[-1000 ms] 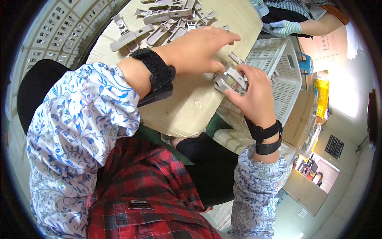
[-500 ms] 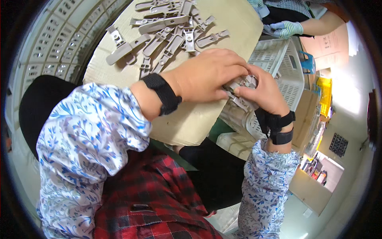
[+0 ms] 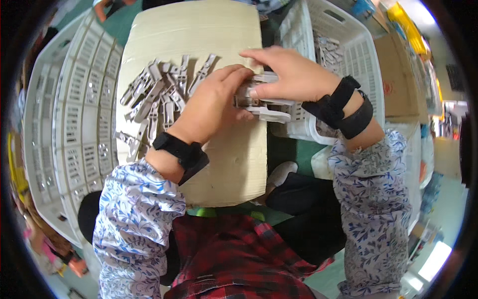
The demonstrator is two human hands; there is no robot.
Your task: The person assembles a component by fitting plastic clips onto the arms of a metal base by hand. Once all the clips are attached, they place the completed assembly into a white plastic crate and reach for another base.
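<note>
Several grey-beige plastic clips are bunched between my hands above the right edge of a cardboard-topped table. My left hand is closed round the left end of the bunch, its fingers curled over the top. From the right, my right hand grips the same clips, thumb pressed on them, forefinger stretched out above; its other fingers are hidden. A loose pile of similar clips lies on the table left of my left hand.
Pale cardboard covers the table. To the right stands a white plastic crate with more clips inside. White slotted crates stand at the left. A brown carton is beyond the right crate. Part of another person shows at the far left.
My view has turned and straightened over the table, showing more of the right crate's contents. The clips stay between my hands; my right forefinger has lifted and stretched out.
</note>
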